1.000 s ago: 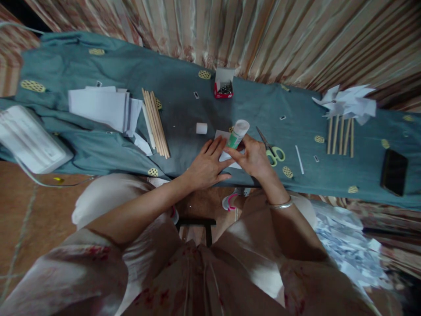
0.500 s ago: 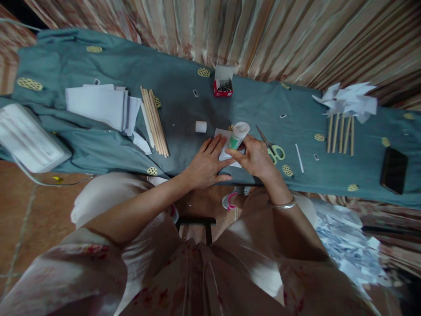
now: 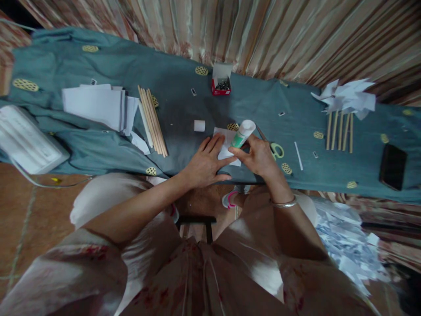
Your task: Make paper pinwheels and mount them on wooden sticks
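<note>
Close to the near edge of the cloth-covered surface, a small white paper lies under both hands. The left hand is flat with its fingers spread, pressing the paper down; its thumb points along the near edge. The right hand is closed around the lower part of a glue stick, which leans with its upper end to the right above the paper; its lower tip is hidden by the fingers.

Open room is widest beyond the paper, up to the red box of small metal pieces near the far edge, where the curtain hangs. Within that stretch a white cap lies on its side, near the left fingertips.

To the right, space is tighter: the green-handled scissors lie just beside the right hand, which partly covers them, then a thin white strip. Farther right are paper pinwheels on sticks and a dark phone near the near edge. Leftward, some cloth separates the left hand from a row of wooden sticks; past them come stacked papers and a white corded device.
</note>
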A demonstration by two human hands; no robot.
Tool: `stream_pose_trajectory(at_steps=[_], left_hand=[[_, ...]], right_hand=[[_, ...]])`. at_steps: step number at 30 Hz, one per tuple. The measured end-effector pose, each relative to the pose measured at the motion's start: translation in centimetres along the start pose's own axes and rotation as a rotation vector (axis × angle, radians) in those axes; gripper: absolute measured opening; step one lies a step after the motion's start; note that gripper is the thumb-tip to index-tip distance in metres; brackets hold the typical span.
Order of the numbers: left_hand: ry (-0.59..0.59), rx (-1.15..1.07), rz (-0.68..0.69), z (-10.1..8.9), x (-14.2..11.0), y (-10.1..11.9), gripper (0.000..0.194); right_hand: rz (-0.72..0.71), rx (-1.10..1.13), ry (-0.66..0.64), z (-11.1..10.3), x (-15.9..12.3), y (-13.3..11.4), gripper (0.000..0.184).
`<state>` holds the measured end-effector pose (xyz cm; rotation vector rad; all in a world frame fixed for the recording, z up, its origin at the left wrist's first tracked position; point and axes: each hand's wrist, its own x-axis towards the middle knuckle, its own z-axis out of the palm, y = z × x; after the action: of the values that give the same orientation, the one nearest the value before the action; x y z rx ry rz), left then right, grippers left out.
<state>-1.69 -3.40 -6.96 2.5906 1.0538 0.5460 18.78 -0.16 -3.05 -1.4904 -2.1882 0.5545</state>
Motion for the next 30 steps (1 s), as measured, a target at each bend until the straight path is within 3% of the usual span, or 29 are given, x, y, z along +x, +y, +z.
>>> stream_pose_trajectory(at_steps=[13,30], left_hand=[[-0.013,0.002,0.001,-0.2,0.0,0.0,0.066],[-0.017,-0.026,0.002,-0.4,0.0,0.0,0.066]], right_hand=[[0.046,0.006,0.085,0.8,-0.1,1.2,0.050],[0.106,0.102,0.137,1.4,0.4,0.9,0.049]])
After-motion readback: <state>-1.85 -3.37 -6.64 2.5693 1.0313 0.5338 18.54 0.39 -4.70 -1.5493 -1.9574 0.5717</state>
